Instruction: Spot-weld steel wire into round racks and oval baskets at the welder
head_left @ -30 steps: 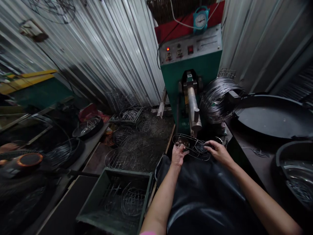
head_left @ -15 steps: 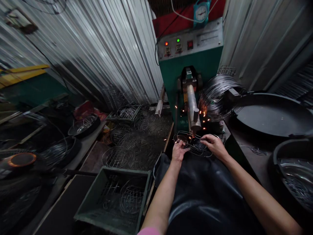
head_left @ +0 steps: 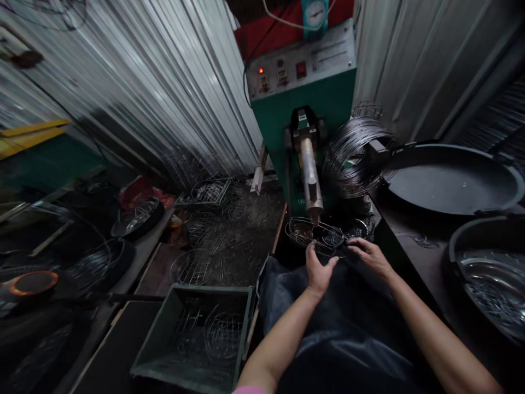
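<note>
A round wire rack [head_left: 298, 236] sits tilted under the tip of the spot welder's electrode arm [head_left: 310, 183]. My left hand [head_left: 320, 272] grips the rack's near edge, its thumb stretched out to the right and some fingers hidden underneath. At the rack's right edge, the thumb and fingertips of my right hand [head_left: 371, 257] are pinched together on the wire; the exact contact is dim. Behind the arm stands the welder's green body [head_left: 266, 128], a red light glowing on its panel. A black apron [head_left: 283, 295] covers my lap below both hands.
A green crate [head_left: 164, 334] holding wire racks stands at left front. More loose racks [head_left: 200, 227] lie on the floor behind it. To the right are a wire coil [head_left: 348, 158], a wide shallow pan [head_left: 443, 186] and a dark tub [head_left: 455, 257] of small metal parts.
The sparks around the electrode have gone and the green panel light is off. My left hand has shifted right, from the rack's left side to its near edge. The view has turned slightly.
</note>
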